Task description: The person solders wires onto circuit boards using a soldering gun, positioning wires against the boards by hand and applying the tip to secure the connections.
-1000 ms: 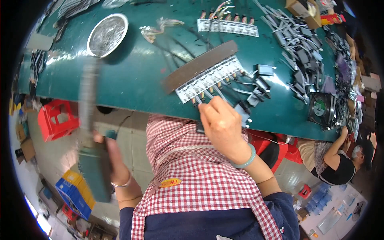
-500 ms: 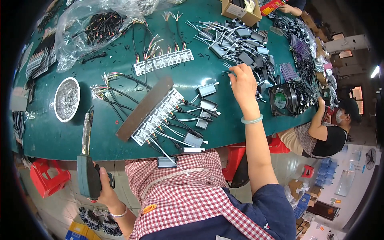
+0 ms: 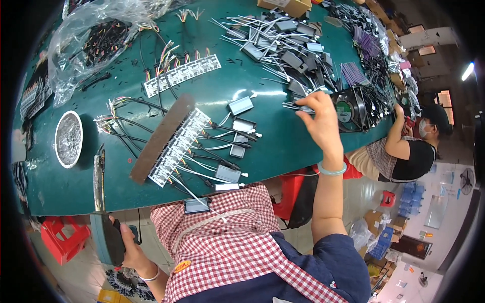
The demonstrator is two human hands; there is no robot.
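My left hand [image 3: 132, 248] is wrapped round the teal handle of a soldering gun [image 3: 107, 237], its long metal barrel pointing over the table edge. My right hand [image 3: 323, 123] reaches over the right of the table, thumb and forefinger apart beside thin white leads. These leads trail from a heap of small grey-cased modules [image 3: 293, 60]. Between my hands, a white strip of circuit boards [image 3: 180, 147] stands tilted against a brown bar [image 3: 162, 139]. Black cables and several grey modules [image 3: 240, 105] are wired to it; one module [image 3: 196, 205] hangs at the table's front edge.
A white bowl [image 3: 56, 141] of silvery material stands at left. A second board strip [image 3: 183, 76] lies farther back, beside a clear plastic bag [image 3: 65, 65]. A black fan [image 3: 361, 108] sits right of my right hand. A co-worker [image 3: 417, 136] sits at far right.
My right hand has come nearer to me and slightly right, away from the module heap, with thumb and forefinger spread. The view has shifted; my left hand still holds the soldering gun.
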